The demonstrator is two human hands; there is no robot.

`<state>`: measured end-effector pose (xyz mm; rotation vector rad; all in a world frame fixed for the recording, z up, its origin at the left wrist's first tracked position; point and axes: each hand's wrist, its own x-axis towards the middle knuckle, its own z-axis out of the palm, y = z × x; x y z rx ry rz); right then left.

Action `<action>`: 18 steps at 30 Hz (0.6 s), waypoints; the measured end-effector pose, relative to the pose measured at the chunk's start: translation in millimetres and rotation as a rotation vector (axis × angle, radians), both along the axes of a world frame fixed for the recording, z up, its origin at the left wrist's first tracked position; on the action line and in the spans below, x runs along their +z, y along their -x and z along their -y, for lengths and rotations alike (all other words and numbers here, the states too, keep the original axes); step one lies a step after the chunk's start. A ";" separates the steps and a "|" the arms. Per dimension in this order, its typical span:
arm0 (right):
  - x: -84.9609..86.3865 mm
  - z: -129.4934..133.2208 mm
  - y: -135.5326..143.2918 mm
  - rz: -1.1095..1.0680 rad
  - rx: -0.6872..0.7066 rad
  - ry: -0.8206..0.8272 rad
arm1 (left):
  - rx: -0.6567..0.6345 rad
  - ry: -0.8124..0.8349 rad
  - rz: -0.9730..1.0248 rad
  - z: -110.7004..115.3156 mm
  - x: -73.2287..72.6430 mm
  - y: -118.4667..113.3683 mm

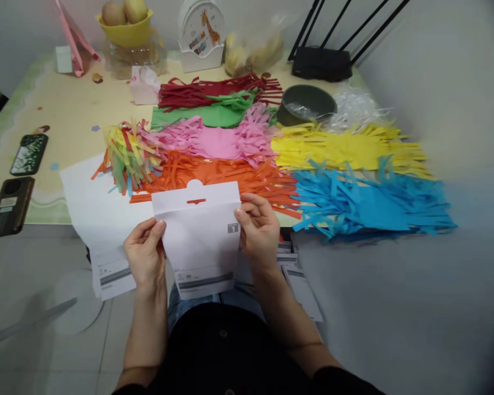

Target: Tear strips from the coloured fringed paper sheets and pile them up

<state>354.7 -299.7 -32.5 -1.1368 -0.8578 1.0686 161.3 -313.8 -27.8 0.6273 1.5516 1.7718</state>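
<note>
Between my two hands I hold a white paper packaging card (201, 241) with a hang hole at its top and a grey strip near the bottom. My left hand (146, 252) pinches its left edge, thumb in front. On the opposite edge, my right hand (258, 230) grips near the upper corner with thumb and fingers. Just beyond the card lie orange fringed paper strips (214, 173). To the left, a large white sheet (90, 203) hangs partly over the table edge. More printed white cards (302, 288) are below the table edge, by my right forearm.
Fringed paper bundles in pink (220, 142), yellow (349, 148), blue (374, 203), green (197, 116) and red (214, 92) cover the table. A dark bowl (307, 103) and a black router (321, 63) stand behind. Two phones (29, 154) lie far left.
</note>
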 end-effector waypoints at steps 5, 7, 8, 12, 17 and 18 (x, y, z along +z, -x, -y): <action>3.2 -7.8 -12.8 0.057 0.191 -0.001 | -0.117 0.059 -0.036 3.3 2.8 9.8; 5.4 -11.3 -17.7 0.096 0.228 -0.029 | -0.220 0.067 -0.160 4.2 3.8 15.3; 6.5 -12.8 -20.1 0.117 0.245 -0.049 | -0.262 0.060 -0.216 4.1 3.5 18.4; 9.7 -17.7 -32.6 0.245 0.393 -0.185 | -0.433 0.004 -0.294 0.4 -0.8 33.8; 15.1 -24.7 -50.8 0.438 0.611 -0.268 | -0.735 -0.056 -0.464 -3.0 6.6 49.0; 17.5 -26.3 -52.6 0.438 0.645 -0.259 | -0.777 -0.065 -0.505 -2.9 10.3 50.1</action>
